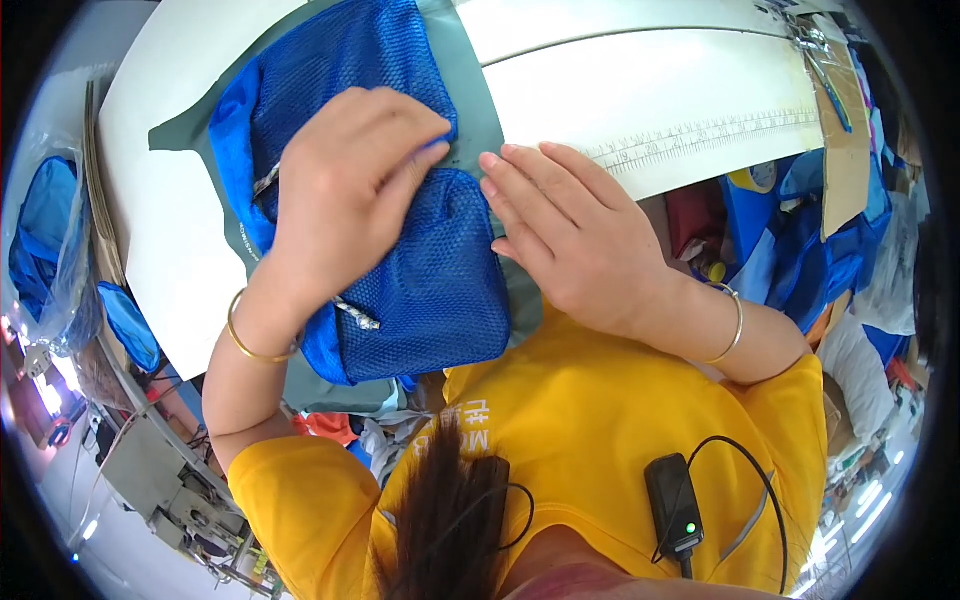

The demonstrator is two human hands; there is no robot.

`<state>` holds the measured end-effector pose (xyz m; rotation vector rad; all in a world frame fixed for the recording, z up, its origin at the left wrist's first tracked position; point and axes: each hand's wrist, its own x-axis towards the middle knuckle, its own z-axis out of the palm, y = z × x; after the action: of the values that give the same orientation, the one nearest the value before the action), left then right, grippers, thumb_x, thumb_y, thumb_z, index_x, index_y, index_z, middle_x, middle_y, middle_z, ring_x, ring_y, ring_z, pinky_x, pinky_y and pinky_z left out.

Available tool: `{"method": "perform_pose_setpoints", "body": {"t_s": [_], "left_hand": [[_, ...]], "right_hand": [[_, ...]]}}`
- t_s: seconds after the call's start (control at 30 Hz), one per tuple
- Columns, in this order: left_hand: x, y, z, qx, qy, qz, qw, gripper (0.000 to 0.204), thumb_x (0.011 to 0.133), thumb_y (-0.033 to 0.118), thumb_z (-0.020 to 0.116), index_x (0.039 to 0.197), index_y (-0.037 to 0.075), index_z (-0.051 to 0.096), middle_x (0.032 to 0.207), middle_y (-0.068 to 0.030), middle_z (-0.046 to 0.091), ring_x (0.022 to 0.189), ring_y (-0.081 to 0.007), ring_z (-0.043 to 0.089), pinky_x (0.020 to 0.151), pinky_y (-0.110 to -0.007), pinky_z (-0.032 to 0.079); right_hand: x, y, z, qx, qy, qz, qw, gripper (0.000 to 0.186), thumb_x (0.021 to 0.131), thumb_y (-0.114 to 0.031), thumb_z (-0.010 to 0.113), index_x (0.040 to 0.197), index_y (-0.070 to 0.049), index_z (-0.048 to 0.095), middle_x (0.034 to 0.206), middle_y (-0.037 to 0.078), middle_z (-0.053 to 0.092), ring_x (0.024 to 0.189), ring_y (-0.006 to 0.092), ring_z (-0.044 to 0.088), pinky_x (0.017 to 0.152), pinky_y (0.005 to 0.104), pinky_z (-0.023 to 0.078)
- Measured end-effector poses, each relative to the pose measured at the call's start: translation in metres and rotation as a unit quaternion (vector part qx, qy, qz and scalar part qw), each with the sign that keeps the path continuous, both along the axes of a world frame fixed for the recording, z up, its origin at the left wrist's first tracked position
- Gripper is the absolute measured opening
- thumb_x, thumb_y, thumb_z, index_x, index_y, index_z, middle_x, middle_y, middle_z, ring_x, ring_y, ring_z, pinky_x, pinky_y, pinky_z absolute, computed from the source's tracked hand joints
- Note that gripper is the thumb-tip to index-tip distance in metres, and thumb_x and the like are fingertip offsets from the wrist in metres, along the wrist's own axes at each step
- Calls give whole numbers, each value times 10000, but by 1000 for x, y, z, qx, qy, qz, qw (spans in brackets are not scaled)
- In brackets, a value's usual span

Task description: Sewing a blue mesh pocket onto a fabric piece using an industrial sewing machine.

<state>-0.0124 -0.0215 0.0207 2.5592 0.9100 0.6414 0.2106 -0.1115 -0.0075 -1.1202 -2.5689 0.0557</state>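
Observation:
A blue mesh pocket piece (430,290) with a smooth blue band along its left side lies over grey fabric (478,90) on the white table. Two short lengths of patterned cord come out at the band, the nearer cord (357,314) below my left wrist. My left hand (345,185) is closed over the middle of the mesh, thumb and forefinger pinching its blue edge where the mesh dips inward. My right hand (580,235) lies open, fingers stretched out, with its fingertips on the grey fabric beside the mesh's right edge.
A printed ruler scale (700,135) runs along the white table (600,85) to the right. Cardboard (845,130) with a pen stands at its right end. Blue bags (790,240) are heaped below that edge. Wrapped blue items (45,240) hang at left, above machinery (190,520).

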Motion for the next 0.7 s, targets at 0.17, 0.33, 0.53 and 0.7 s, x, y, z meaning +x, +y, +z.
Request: {"method": "perform_pose_setpoints", "body": {"t_s": [0.17,0.33,0.53,0.7], "left_hand": [[4,-11,-3,159,60,-50,984,255,696,39,678,942,-26,698,924,-115,651,846,-282,644,727,-372,541],[5,-11,0,146,84,-75,983,292,694,71,670,962,-45,691,959,-127,657,887,-288,646,751,-378,548],[4,-14,-1,152,99,-77,980,304,705,74,658,982,-50,688,975,-135,658,899,-283,643,748,-380,547],[4,-13,1,167,114,-78,976,304,699,65,658,981,-46,682,953,-130,656,862,-278,636,731,-373,544]], "right_hand": [[-1,0,-1,6,4,-5,1000,465,843,-241,698,1188,69,680,1337,174,636,1276,301,579,1116,439,439],[0,1,-5,14,21,3,1000,414,892,-220,643,1172,80,699,1296,199,651,1261,328,561,1136,459,406],[-1,1,-7,20,36,2,999,384,898,-210,639,1140,80,709,1282,209,655,1243,337,566,1126,467,411],[0,3,-5,12,39,9,999,363,900,-199,636,1121,78,717,1268,209,662,1236,337,568,1124,471,412]]}}
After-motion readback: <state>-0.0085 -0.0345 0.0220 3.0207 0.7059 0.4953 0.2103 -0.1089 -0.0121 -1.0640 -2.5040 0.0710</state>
